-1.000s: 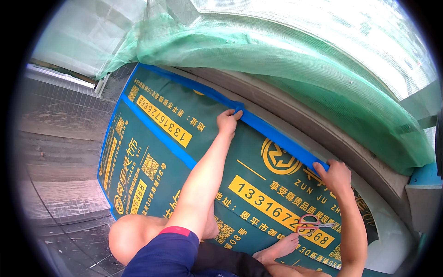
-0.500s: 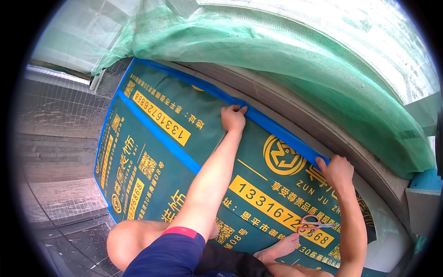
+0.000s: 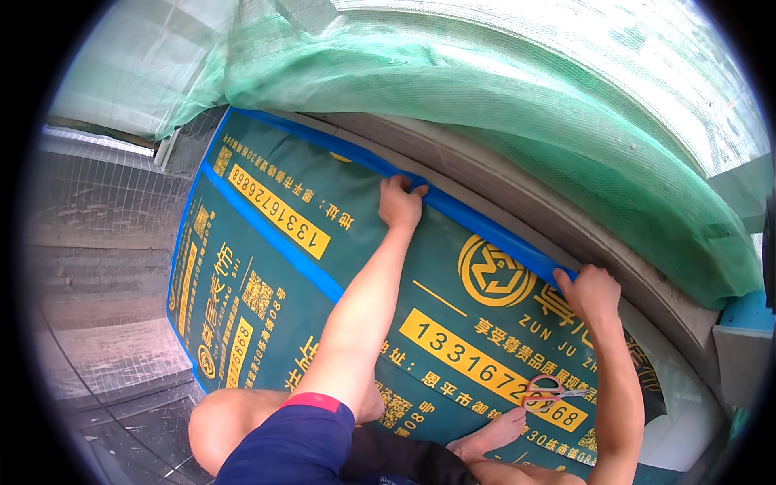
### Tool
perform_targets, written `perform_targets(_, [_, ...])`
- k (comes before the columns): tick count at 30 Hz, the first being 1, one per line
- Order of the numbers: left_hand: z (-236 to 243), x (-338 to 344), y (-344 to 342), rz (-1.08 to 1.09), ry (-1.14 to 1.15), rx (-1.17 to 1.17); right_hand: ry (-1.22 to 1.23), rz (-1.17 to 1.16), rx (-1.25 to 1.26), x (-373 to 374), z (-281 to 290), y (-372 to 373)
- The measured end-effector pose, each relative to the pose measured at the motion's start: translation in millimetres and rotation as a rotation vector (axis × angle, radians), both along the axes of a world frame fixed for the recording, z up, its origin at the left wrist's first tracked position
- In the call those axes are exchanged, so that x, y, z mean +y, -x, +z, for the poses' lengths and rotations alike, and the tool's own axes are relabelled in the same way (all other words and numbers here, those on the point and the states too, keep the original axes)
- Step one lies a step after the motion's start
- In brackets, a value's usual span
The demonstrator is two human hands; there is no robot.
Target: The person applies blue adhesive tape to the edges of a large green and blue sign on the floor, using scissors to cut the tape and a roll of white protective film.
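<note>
Green protective sheeting [image 3: 380, 267] with yellow print covers the floor under me. Blue tape [image 3: 493, 230] runs along its far edge, beside a raised ledge. My left hand [image 3: 402, 202] is closed on the tape near the middle of that edge, fingers curled and thumb pointing right. Farther right, my right hand [image 3: 594, 299] grips the same tape, its thumb lying along it and its fingers bent over the far side. Whether a roll sits inside the right hand is hidden. Scissors [image 3: 543, 394] with pink-and-dark handles lie on the sheeting near my bare foot [image 3: 493, 435].
Beyond the ledge [image 3: 485, 178] hangs green mesh netting [image 3: 453, 89]. Another blue tape strip [image 3: 275, 234] crosses the sheeting at left. A tiled wall [image 3: 97, 202] borders the left side. A blue-and-grey object [image 3: 744, 339] stands at far right.
My left hand has shifted slightly left along the tape. My right hand stays at about the same place on it, and the scissors have not moved.
</note>
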State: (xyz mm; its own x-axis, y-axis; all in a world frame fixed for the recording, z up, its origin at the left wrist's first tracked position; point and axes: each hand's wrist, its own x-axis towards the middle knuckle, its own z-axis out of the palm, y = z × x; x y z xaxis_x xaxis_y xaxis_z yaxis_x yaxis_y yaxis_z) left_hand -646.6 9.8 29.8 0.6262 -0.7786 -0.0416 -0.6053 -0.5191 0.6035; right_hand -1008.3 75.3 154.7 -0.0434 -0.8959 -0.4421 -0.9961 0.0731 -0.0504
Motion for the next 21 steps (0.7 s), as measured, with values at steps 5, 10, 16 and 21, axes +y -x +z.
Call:
perform_targets(5, [-21.5, 2.0, -17.2, -0.28, 0.209, -0.151, -0.025, 0.013, -0.001, -1.8, 0.1, -4.1])
perform_targets(10, [-23.3, 1.9, -17.0, -0.336, 0.132, -0.154, -0.011, 0.005, -0.006, -1.3, -5.0, -0.2])
perform_targets(16, [-26.1, -6.2, -9.3, -0.17, 0.224, -0.162, -0.019, 0.015, -0.01, -1.3, -5.0, -0.9])
perform_targets(21, [-21.1, -17.6, -8.6, -0.155, 0.17, -0.161, -0.031, -0.013, -0.001, -1.0, -2.2, 0.2])
